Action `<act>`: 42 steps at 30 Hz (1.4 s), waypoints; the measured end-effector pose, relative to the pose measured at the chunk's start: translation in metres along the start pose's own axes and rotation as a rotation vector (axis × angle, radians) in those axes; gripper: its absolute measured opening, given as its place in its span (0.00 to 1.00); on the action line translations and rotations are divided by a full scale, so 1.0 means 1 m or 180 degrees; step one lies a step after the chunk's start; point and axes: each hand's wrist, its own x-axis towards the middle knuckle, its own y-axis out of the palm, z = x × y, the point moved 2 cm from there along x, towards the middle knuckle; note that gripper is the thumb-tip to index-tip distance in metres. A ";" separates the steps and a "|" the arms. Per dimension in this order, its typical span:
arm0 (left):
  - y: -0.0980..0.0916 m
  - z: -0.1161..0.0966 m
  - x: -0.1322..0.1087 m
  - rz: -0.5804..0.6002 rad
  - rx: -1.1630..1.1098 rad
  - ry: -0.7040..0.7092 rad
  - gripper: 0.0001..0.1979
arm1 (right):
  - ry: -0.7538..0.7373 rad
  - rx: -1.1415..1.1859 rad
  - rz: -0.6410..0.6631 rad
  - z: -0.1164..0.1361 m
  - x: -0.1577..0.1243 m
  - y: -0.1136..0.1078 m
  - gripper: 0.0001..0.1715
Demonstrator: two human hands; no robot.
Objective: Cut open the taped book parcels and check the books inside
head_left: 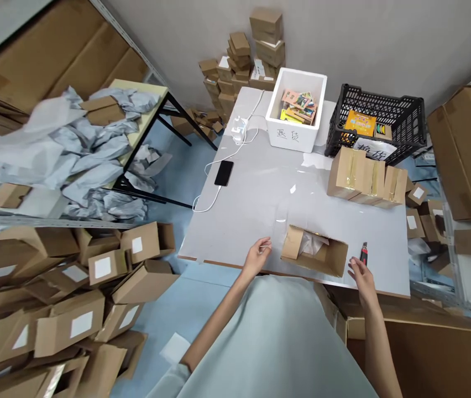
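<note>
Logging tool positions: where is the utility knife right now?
In the head view, the utility knife lies on the right side of the table, next to the right hand and right of the open cardboard box.

An open brown cardboard box (326,258) lies on the table (252,210), apparently holding clear plastic (310,243).
</note>
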 end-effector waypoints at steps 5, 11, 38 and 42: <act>0.026 0.005 0.002 0.0421 0.0236 -0.0025 0.29 | 0.0187 0.0070 0.0416 -0.008 -0.017 0.017 0.53; 0.053 -0.001 0.007 0.0858 0.0444 0.0172 0.31 | 0.0264 -0.0083 0.0665 -0.002 -0.017 0.029 0.56; 0.021 -0.003 -0.053 0.0117 0.0044 0.0916 0.31 | -0.0620 -0.0351 0.0852 0.021 -0.018 0.061 0.59; 0.008 -0.003 -0.063 0.0100 -0.0053 0.0958 0.32 | -0.0771 -0.0371 0.0745 0.033 -0.034 0.067 0.57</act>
